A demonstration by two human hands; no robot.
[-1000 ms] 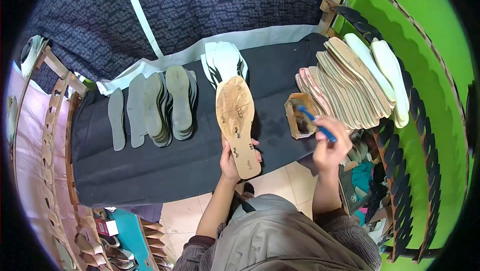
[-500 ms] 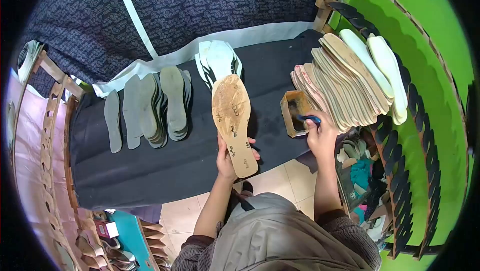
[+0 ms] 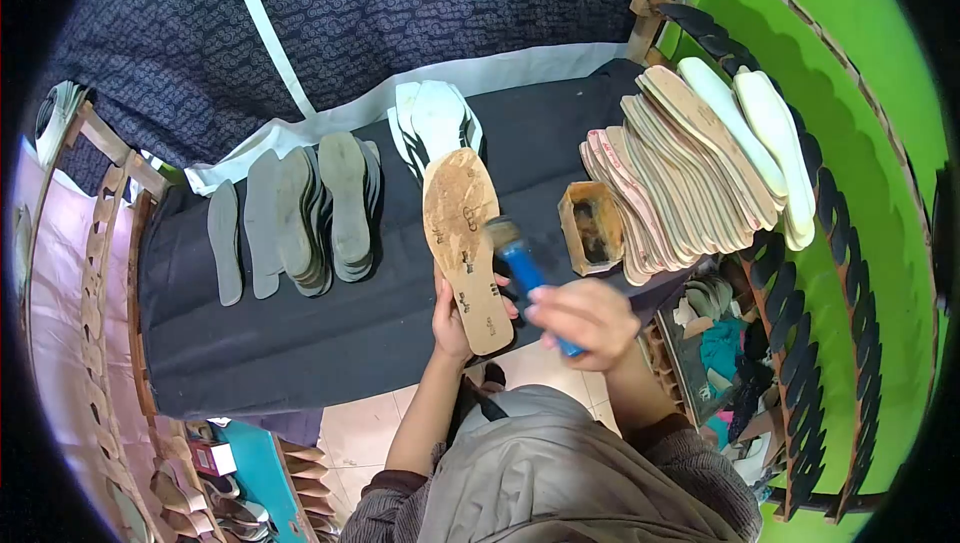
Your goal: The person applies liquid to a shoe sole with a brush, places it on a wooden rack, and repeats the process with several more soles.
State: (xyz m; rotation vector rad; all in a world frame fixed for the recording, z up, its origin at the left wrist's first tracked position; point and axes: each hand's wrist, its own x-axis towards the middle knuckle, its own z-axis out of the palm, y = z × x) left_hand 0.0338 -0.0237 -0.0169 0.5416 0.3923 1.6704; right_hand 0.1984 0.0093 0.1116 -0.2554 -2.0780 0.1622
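A tan insole with dark printed marks and a brownish patch on its wide end is held up by my left hand, which grips its narrow lower half from beneath. My right hand is closed round the blue handle of a brush. The brush head lies at the insole's right edge; whether it touches cannot be made out. To the right stands a stained open box with dark residue inside. White insole pieces lie just beyond the tan one.
Many tan insoles lie in a fanned row at the right, with pale ones at the end. Grey soles lie in piles on the left of the black cloth-covered table. Racks flank both sides.
My right hand has moved left from the box, bringing the brush out of it and over to the insole. My left hand and the insole have barely moved.
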